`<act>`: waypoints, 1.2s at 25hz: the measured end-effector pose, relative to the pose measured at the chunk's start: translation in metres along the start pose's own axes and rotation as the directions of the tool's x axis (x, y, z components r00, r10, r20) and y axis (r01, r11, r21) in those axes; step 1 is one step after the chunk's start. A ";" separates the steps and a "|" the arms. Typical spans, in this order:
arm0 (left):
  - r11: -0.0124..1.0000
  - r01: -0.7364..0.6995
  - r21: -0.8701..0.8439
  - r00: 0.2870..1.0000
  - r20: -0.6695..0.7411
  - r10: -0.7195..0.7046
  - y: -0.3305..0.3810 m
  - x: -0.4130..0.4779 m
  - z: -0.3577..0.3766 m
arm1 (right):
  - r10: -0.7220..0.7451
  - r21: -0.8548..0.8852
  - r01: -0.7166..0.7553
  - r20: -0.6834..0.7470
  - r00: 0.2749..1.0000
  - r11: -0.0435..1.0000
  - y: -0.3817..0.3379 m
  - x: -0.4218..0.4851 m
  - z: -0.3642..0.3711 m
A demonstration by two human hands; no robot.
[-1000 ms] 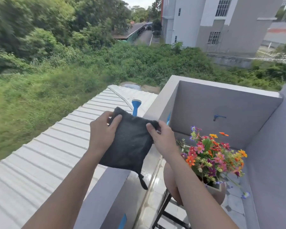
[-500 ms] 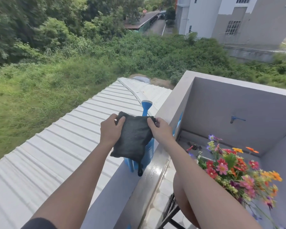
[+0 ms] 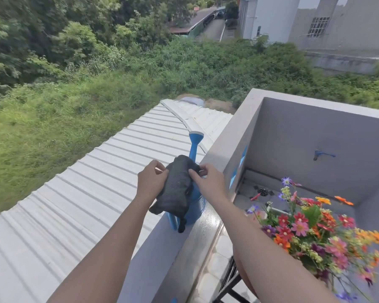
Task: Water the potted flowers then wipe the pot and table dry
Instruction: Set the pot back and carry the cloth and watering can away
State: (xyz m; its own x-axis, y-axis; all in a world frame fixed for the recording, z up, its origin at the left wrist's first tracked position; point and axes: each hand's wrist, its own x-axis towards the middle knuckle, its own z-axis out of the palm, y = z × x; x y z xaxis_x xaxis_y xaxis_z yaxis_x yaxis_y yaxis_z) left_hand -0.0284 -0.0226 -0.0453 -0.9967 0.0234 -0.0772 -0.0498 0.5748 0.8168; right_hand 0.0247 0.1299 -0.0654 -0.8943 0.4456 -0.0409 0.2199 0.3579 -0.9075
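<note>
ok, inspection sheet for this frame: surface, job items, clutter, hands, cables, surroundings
Surface: grey balcony ledge, top looks wet and shiny.
Job's things: blue watering can stands on the ledge, spout pointing away from the person; dark cloth bunched up in front of it; potted flowers at lower right, pot mostly hidden behind the right arm.
Clutter: floor drain and a small red item beside it, too small to identify.
Grippers: left hand and right hand both grip the cloth by its upper edges.
Cables: nothing seen.
Surroundings: blue tap on the balcony wall, white corrugated roof below the ledge, greenery and buildings beyond.
</note>
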 end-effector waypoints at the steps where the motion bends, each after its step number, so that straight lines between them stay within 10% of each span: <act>1: 0.999 -0.009 0.049 1.000 -0.003 0.009 0.002 0.000 -0.003 | -0.064 -0.052 0.063 -0.021 0.998 0.997 0.003 -0.002 -0.003; 6: 0.910 -0.133 0.393 0.987 -0.027 0.156 0.029 -0.027 -0.001 | -0.320 -0.423 0.369 0.185 0.929 0.828 0.027 -0.004 -0.007; 11: 0.732 -0.112 0.672 0.993 0.041 0.115 0.050 -0.042 0.030 | -0.259 -0.627 0.397 0.304 0.917 0.671 0.038 -0.007 -0.005; 16: 0.753 0.006 0.658 1.000 0.015 -0.021 0.055 -0.039 0.036 | -0.200 -0.639 0.371 0.326 0.924 0.674 0.036 -0.018 -0.006; 22: 0.632 -0.303 0.713 0.949 0.162 0.272 0.032 -0.025 0.006 | -0.196 -0.712 0.283 0.204 0.959 0.643 0.032 -0.043 0.017; 30: 0.768 -0.384 0.513 0.921 0.157 0.356 0.048 -0.021 -0.014 | -0.244 -0.672 0.200 0.029 0.969 0.713 0.007 -0.051 0.014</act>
State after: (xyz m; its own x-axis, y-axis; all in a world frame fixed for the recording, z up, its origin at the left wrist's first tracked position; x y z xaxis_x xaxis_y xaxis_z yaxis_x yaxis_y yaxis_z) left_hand -0.0106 -0.0067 0.0034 -0.9260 0.3544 0.1301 0.3771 0.8518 0.3636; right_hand 0.0662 0.0985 -0.0757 -0.9317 0.3209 0.1701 0.2402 0.8958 -0.3740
